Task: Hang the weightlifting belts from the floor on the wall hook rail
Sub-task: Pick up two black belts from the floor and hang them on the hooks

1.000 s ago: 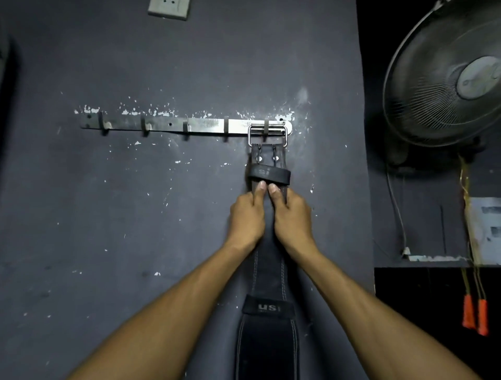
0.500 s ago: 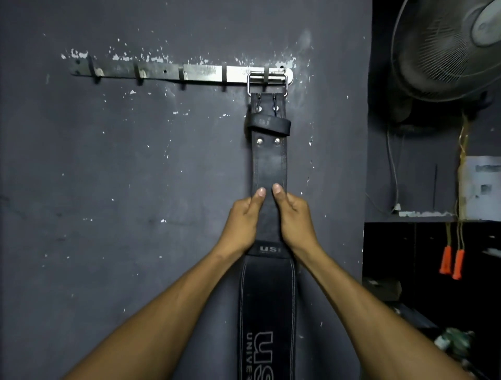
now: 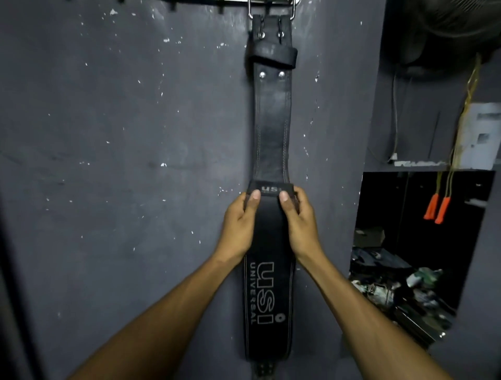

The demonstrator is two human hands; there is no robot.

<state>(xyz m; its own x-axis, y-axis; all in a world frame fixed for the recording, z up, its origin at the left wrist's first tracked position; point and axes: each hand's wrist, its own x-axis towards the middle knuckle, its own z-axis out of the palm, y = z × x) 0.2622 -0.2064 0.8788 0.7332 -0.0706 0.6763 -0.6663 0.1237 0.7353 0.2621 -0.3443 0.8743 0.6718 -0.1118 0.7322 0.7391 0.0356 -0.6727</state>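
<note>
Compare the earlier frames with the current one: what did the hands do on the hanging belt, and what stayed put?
Both hands slid down the belt, from just under its keeper loop to the small USI label where it widens. The left hand and right hand grip its two edges, thumbs on the front. The view tilted down as well. The buckle stayed hooked on the rail and the belt stayed flat against the wall.

the belt (image 3: 272,130) is hanging flat against the wall (image 3: 122,162), its buckle (image 3: 271,8) caught on the hook rail (image 3: 206,2) at the top edge. the left hand (image 3: 240,225) is gripping its left edge, the right hand (image 3: 299,222) its right edge, level with each other. two handles (image 3: 436,207) are dangling well to the right.
</note>
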